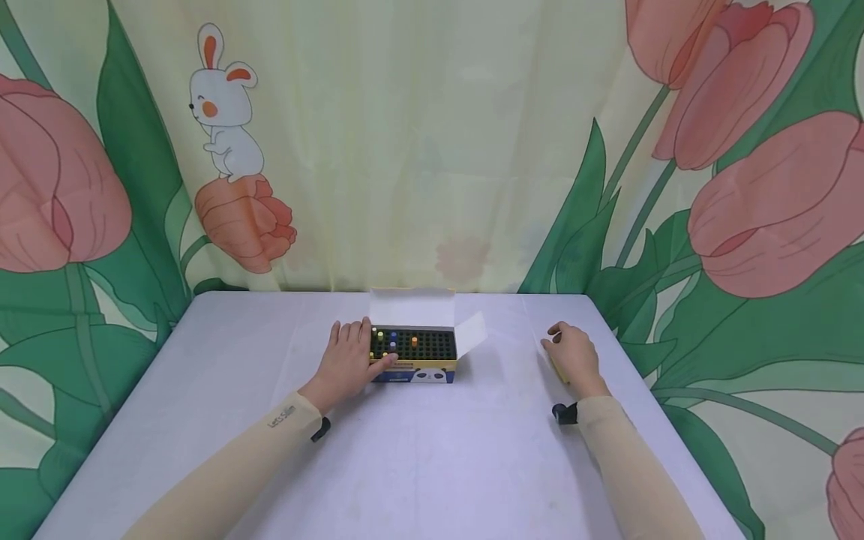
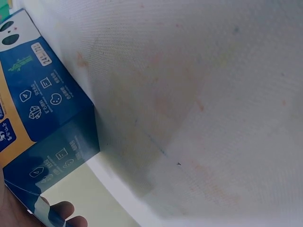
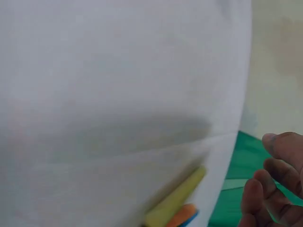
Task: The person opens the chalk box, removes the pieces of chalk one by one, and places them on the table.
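An open panda-printed box (image 1: 432, 373) stands in the middle of the table, its black rack (image 1: 432, 345) full of round holes. Several small coloured sticks, such as an orange one (image 1: 415, 342), stand in the rack, mostly at its left end. My left hand (image 1: 346, 354) holds the box's left end, thumb along the front rim. Two fingertips (image 2: 63, 209) show past a side flap in the left wrist view. To the right, my right hand (image 1: 574, 356) hovers with loosely bent, empty fingers. Beside it, a tapered yellow stick (image 3: 176, 198) lies on the table with an orange-and-blue piece (image 3: 183, 215).
The box's white lid (image 1: 412, 306) stands raised at the back, and a side flap (image 1: 471, 332) sticks out to the right. A pale cloth covers the table (image 1: 418, 450). Behind it hangs a curtain (image 1: 405, 150) printed with tulips and a rabbit.
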The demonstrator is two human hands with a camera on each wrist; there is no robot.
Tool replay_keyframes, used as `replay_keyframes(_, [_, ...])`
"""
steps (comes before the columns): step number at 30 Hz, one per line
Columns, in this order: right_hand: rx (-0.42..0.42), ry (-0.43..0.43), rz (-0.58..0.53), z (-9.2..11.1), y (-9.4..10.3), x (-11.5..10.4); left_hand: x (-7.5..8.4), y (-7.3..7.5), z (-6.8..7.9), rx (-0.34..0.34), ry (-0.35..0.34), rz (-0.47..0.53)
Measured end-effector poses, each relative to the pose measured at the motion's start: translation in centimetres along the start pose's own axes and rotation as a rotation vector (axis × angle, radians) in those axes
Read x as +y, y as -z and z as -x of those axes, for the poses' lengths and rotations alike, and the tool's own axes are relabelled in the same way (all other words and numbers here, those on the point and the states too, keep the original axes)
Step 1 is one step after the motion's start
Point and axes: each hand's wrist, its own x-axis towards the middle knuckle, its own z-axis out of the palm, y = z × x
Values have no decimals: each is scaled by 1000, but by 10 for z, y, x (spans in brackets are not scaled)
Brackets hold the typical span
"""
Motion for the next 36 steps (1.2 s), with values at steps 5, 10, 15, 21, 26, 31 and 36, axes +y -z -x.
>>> replay_keyframes(5, [44,28,-39,-3,11,-23,0,1,-2,3,-8,-1])
replay_keyframes(10, [109,88,-78,-5,20,-44,-1,1,-1,9,-9,-17])
replay_keyframes(15, [166,152,-128,-2,26,-69,-1,1,-2,13,-9,-21])
replay_keyframes(21, [223,237,-188,6,32,-101,-1,-1,0,3,-8,-19])
replay_keyframes(26, [226,280,-239,15,37,-128,-1,-3,2,10,-11,-25])
replay_keyframes(31, [214,323,-263,20,40,-153,-1,-2,1,24,-16,-28])
replay_keyframes(36, [198,367,-245,25,35,-171,1,1,0,16,-15,-32])
